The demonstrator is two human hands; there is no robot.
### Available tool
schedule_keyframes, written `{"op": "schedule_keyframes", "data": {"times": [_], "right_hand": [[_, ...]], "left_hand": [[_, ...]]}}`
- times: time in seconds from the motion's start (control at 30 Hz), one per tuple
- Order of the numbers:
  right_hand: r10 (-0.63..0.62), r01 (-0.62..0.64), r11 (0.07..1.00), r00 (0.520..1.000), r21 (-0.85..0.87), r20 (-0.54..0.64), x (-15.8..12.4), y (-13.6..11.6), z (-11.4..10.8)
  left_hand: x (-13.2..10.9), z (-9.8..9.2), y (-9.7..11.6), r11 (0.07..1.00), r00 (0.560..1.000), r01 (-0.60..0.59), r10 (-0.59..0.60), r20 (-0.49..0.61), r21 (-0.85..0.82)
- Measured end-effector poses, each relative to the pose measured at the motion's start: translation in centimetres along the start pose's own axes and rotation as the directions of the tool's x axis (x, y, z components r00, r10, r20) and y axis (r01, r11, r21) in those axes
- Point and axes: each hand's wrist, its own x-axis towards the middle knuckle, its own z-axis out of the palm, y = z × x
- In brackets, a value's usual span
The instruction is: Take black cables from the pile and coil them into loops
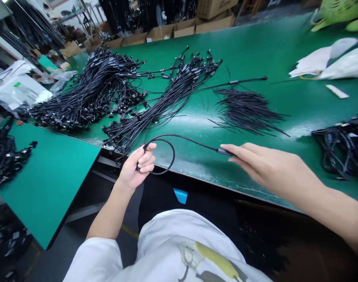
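Observation:
One black cable (173, 155) runs between my two hands above the front edge of the green table, with a loop hanging beside the left one. My left hand (138, 166) is closed round one end of it, and what lies inside the fingers is partly hidden. A grey sleeve (225, 151) on the cable sits pinched between the thumb and fingers of my right hand (261, 162). Just beyond my left hand lies a bundle of black cables (167, 96) with connectors at the ends. Thin black ties or strips (249, 109) lie in a loose pile past my right hand.
A larger cable heap (93, 86) covers the table's far left. Coiled cables (343, 147) lie at the right edge, and white wrapping (328, 60) lies behind them. A lower green table (46, 176) with more cables stands left. Cardboard boxes (185, 28) line the far side.

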Motion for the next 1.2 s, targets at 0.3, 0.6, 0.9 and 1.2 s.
{"op": "schedule_keyframes", "data": {"times": [0.3, 0.6, 0.9, 1.2], "right_hand": [[-0.283, 0.263, 0.932, 0.958, 0.247, 0.046, 0.3, -3.9, -1.7], [0.223, -0.129, 0.679, 0.974, 0.723, -0.036, 4.3, -6.4, 0.1], [0.474, -0.365, -0.351, 0.725, 0.862, 0.499, 4.3, -9.9, 4.7], [0.405, -0.185, -0.691, 0.701, 0.698, 0.587, 4.7, -11.0, 3.5]], "left_hand": [[0.5, 1.2, -2.9, 0.894, 0.97, -0.243, 0.22, 0.104, 0.377], [-0.2, 1.9, -7.3, 0.69, 0.944, -0.251, 0.019, 0.33, 0.679], [0.8, 1.9, -9.9, 0.921, 0.988, -0.01, -0.05, 0.143, 0.389], [0.4, 1.0, -10.6, 0.872, 0.978, 0.01, -0.111, 0.177, 0.489]]}}
